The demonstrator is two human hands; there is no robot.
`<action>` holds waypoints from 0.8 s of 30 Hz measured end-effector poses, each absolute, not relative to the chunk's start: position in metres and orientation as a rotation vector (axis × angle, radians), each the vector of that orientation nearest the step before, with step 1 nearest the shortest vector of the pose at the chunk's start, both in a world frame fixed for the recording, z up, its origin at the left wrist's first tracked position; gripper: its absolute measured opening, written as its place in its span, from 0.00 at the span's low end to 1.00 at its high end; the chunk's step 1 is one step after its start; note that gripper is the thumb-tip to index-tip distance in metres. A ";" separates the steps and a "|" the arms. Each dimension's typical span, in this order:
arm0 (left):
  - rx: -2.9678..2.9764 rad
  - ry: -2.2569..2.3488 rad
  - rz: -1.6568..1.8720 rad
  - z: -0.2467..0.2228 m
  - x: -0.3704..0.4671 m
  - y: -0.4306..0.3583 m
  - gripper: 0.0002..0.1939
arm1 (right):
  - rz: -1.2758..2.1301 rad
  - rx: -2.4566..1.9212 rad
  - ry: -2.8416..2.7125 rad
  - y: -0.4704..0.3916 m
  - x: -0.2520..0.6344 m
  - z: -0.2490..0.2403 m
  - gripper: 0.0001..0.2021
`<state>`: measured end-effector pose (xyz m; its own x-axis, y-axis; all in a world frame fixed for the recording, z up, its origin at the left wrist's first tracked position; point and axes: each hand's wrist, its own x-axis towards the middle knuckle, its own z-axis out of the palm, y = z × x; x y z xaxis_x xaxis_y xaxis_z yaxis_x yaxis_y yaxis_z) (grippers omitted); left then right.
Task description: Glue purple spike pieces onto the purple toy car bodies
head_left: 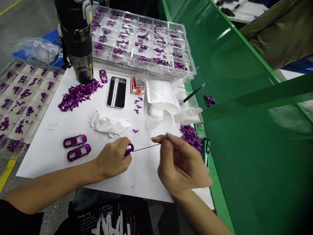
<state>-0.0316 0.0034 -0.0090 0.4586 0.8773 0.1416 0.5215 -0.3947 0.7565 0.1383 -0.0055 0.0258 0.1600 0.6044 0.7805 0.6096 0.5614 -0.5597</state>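
Note:
Closed around a shiny purple toy car body, my left hand is low over the white sheet, its fingers hiding most of the car. My right hand pinches a thin dark rod, whose far tip meets the car's right end. Two more purple car bodies lie to the left of my left hand. Just above the hands is a small purple piece. A pile of purple pieces sits beyond my right hand, beside a green-and-black cutter.
Behind the hands lie a crumpled white cloth, a phone, a red box and a white pouch. A tall black bottle stands near another purple pile. Compartment trays sit behind. A green wall borders the right.

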 end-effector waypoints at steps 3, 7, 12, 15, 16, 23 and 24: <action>2.058 1.148 0.713 -0.007 -0.032 0.004 0.12 | 0.082 -1.121 -1.613 -0.007 0.138 0.013 0.28; 2.052 1.139 0.731 -0.007 -0.031 0.004 0.12 | 0.075 -1.109 -1.682 -0.007 0.139 0.012 0.28; 2.032 1.149 0.754 -0.009 -0.030 0.004 0.12 | 0.086 -1.148 -1.686 -0.008 0.140 0.012 0.29; 1.949 1.155 0.772 -0.006 -0.030 0.006 0.11 | 0.073 -1.135 -1.646 -0.008 0.141 0.012 0.28; 1.899 1.151 0.773 -0.003 -0.030 0.007 0.11 | 0.072 -1.119 -1.626 -0.008 0.141 0.013 0.28; 1.574 1.167 0.688 0.010 -0.031 0.018 0.10 | 0.107 -1.099 -1.601 -0.010 0.138 0.012 0.26; 1.556 1.176 0.684 0.011 -0.031 0.019 0.10 | 0.106 -1.106 -1.614 -0.010 0.137 0.011 0.25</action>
